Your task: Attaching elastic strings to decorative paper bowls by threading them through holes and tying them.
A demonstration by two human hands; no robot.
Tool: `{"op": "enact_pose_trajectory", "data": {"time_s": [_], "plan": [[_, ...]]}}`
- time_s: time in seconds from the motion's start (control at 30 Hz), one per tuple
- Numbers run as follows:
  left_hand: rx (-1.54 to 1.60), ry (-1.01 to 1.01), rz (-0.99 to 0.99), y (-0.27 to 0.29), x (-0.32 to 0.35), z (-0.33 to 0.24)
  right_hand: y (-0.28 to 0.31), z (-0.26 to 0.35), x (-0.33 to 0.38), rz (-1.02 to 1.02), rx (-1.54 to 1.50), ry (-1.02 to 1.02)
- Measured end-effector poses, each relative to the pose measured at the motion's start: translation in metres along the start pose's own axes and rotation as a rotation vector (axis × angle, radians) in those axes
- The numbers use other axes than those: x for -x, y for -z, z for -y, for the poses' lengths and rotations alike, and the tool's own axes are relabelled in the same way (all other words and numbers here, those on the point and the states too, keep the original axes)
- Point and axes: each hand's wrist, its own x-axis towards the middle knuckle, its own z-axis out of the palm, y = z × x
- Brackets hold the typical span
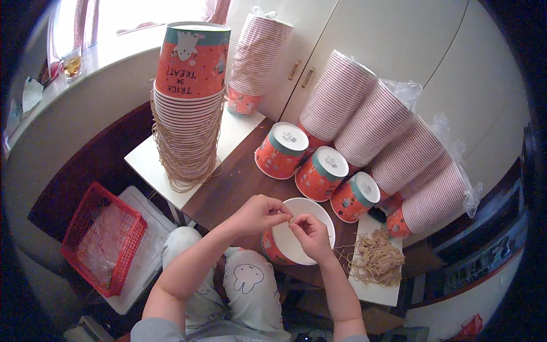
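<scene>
An orange paper bucket with a white inside [306,212] lies tipped with its mouth toward me, near the table's front edge. Over its opening my left hand [262,215] and my right hand [311,235] meet almost fingertip to fingertip. Both are closed in a pinch; whatever sits between the fingers is too small to make out. To the right of my right hand is a tangled heap of tan cords [378,259]. Three upside-down orange buckets with green bands, among them one [322,181] in the middle, stand just beyond the open one.
A tall stack of upturned buckets [188,122], draped with cords, rises at the left on a white board [142,157]. Another corded stack [259,54] stands behind it. Several plastic-wrapped stacks [373,122] lean along the cupboard. A red basket [102,245] sits lower left.
</scene>
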Motion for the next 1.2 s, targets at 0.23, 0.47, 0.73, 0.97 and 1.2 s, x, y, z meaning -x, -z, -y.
{"op": "enact_pose_trajectory", "data": {"time_s": [0.23, 0.47, 0.73, 0.97, 1.2], "plan": [[0.008, -0.013, -0.032, -0.001, -0.001, 0.004, 0.000, -0.002, 0.001, -0.003, 0.008, -0.011], [-0.069, -0.018, -0.076, -0.002, -0.002, 0.005, 0.000, -0.003, 0.002, -0.002, -0.001, -0.033], [-0.099, -0.029, -0.105, -0.002, -0.002, 0.008, 0.001, -0.004, 0.002, 0.000, 0.070, -0.035], [-0.239, -0.031, -0.116, 0.001, 0.000, -0.002, 0.006, 0.001, 0.004, 0.070, 0.113, -0.031], [-0.126, -0.070, -0.069, 0.013, 0.004, -0.004, 0.016, 0.041, 0.015, 0.042, 0.204, -0.268]]}}
